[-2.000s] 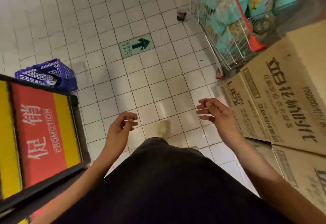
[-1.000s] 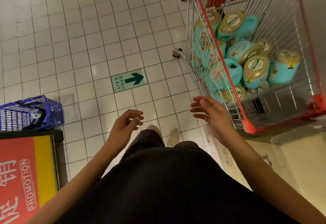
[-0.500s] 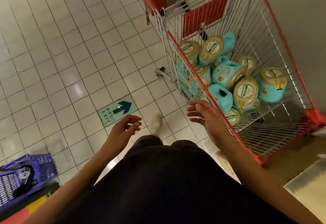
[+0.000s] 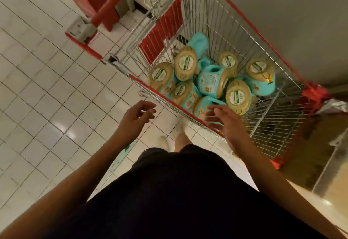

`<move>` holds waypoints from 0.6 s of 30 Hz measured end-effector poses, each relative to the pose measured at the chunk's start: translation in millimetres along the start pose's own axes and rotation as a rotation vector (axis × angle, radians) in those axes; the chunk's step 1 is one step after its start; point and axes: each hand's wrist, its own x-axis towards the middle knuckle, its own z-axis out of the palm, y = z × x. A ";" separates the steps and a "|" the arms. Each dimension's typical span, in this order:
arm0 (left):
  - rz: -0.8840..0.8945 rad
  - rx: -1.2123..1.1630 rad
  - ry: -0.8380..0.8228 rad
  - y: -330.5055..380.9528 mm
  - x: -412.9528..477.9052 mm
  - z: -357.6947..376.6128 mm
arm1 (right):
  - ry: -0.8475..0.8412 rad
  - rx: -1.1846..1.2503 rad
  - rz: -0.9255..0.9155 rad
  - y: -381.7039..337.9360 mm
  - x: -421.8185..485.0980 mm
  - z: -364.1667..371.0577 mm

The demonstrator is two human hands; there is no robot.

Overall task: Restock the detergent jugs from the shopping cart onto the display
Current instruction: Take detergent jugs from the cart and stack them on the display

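About nine turquoise detergent jugs (image 4: 212,80) with tan caps lie heaped in the one wire shopping cart (image 4: 250,37). Both hands are empty with fingers loosely curled: the left hand (image 4: 136,115) over the tiled floor (image 4: 47,92), the right hand (image 4: 225,118) at the cart's red rim. Compared with half a second ago, the cart sits nearer and the right hand has reached its edge.

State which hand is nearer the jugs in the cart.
Right. The right hand reaches over the shopping cart rim beside the detergent jugs; the left hand hangs outside over floor.
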 end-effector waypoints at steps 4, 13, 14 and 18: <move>-0.049 -0.014 0.001 31.4 53.5 16.6 | -0.014 0.014 0.032 -28.5 61.5 -7.2; -0.338 -0.132 0.007 24.1 179.6 75.9 | -0.148 -0.237 0.069 -91.5 247.9 12.9; -0.364 -0.146 0.008 20.8 191.6 84.0 | -0.146 -0.279 0.080 -95.6 269.2 18.4; -0.557 -0.365 -0.014 5.0 231.0 120.3 | -0.120 -0.507 0.071 -102.5 337.0 37.4</move>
